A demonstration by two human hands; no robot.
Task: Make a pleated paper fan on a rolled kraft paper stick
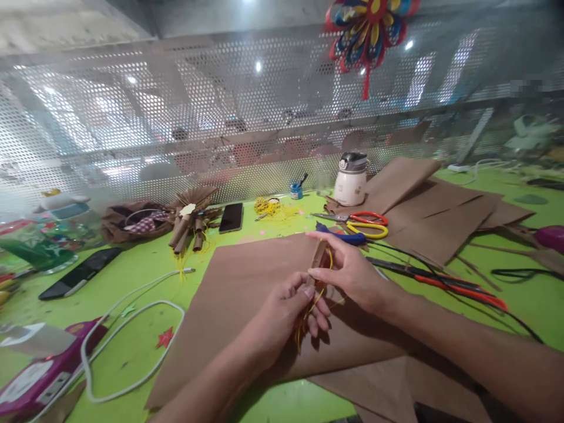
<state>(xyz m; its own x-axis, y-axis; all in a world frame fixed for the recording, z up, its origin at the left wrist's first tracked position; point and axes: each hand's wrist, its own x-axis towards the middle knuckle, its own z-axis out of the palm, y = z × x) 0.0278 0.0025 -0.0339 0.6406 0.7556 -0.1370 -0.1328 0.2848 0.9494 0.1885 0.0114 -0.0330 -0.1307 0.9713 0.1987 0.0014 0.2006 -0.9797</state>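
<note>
While L hand (304, 302) pinches brown paper roll (319, 254) w/ yellow string (330, 258), R fingers grip it.

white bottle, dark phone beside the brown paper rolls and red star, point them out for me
White bottle (349, 187): head view, on its pale body.
Dark phone (231, 218): head view, on its screen.
Red star (165, 338): head view, on its middle.

Craft workspace: brown paper (247, 294), scissors (365, 223), yellow thread (277, 208).
</note>
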